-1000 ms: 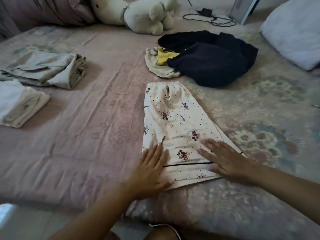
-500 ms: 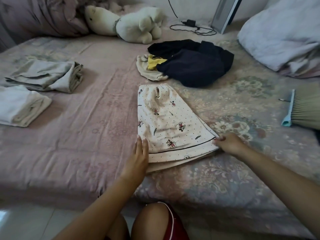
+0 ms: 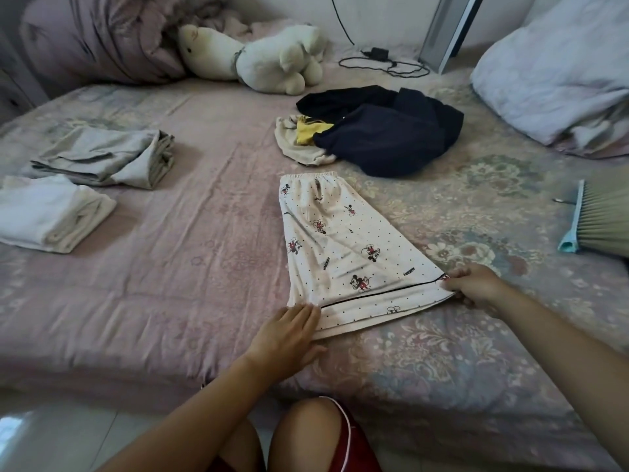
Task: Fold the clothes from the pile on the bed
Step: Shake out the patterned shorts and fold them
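Note:
White cartoon-print shorts (image 3: 337,247) lie flat on the bed, folded in half lengthwise, waistband away from me. My left hand (image 3: 286,335) rests flat with straight fingers on the near left corner of the hem. My right hand (image 3: 476,287) pinches the near right corner of the hem. Behind the shorts sits the pile: dark navy clothes (image 3: 384,137) over a cream and yellow garment (image 3: 299,141). At the left lie a folded grey garment (image 3: 102,158) and a folded white one (image 3: 51,212).
A white plush toy (image 3: 258,59) and a bunched blanket (image 3: 102,39) lie at the back. A charger cable (image 3: 384,63) and a pillow (image 3: 558,69) are back right. A hand broom (image 3: 599,219) lies at the right. The bed edge (image 3: 442,420) runs close to my knees.
Both hands slid from the flat lower part of the shorts outward to the hem corners. My right hand went from flat to pinching the right corner. The camera pulled back.

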Demonstrator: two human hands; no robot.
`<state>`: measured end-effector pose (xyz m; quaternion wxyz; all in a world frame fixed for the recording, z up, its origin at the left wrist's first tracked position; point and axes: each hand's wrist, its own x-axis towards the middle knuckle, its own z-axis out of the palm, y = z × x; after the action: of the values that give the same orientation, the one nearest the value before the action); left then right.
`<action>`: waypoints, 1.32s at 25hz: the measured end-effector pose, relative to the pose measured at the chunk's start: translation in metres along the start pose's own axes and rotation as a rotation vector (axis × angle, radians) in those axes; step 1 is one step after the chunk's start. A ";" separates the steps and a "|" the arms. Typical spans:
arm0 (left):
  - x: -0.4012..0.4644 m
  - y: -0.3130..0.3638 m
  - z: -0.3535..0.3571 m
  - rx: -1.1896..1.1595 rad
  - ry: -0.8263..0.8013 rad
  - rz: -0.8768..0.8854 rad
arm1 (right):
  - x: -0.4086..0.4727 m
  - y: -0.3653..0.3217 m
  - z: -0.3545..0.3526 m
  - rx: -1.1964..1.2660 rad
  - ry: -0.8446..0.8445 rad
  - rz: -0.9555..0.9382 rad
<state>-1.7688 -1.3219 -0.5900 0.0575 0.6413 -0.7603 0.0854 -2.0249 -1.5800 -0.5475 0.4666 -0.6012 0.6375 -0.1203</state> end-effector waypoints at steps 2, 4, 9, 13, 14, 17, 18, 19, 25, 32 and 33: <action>0.002 -0.006 -0.002 0.047 0.044 0.048 | -0.004 -0.001 0.001 0.031 0.014 0.016; 0.003 -0.013 -0.007 0.100 0.050 0.081 | -0.014 -0.003 0.001 0.035 -0.053 -0.068; -0.022 -0.034 -0.027 0.081 0.101 0.280 | -0.054 0.004 -0.004 -0.369 -0.458 -0.336; -0.052 -0.051 -0.018 -0.005 0.081 0.319 | -0.063 0.034 0.002 -0.920 -0.455 -0.609; -0.053 -0.053 -0.015 -0.052 0.103 0.266 | -0.060 0.039 0.003 -1.039 -0.387 -0.675; -0.047 -0.054 -0.012 -0.188 0.145 0.208 | -0.046 0.048 0.011 -1.097 -0.215 -1.067; -0.046 -0.055 -0.010 -0.207 0.155 0.222 | -0.043 0.047 0.010 -1.114 -0.236 -1.101; -0.046 -0.057 -0.011 -0.218 0.152 0.222 | -0.041 0.048 0.010 -1.094 -0.232 -1.088; -0.059 -0.047 -0.032 -0.423 -0.032 0.179 | -0.060 0.052 0.006 -0.987 -0.160 -1.459; 0.024 -0.071 -0.079 -1.453 0.147 -0.655 | -0.060 -0.049 0.023 -0.052 -0.198 -0.665; 0.040 -0.078 -0.080 -1.516 0.233 -0.783 | -0.055 -0.068 0.029 0.034 -0.158 -0.621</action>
<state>-1.7006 -1.3567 -0.4998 0.5731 0.6329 -0.3256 -0.4061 -1.9678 -1.5364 -0.4897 0.4657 -0.7667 0.3831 -0.2204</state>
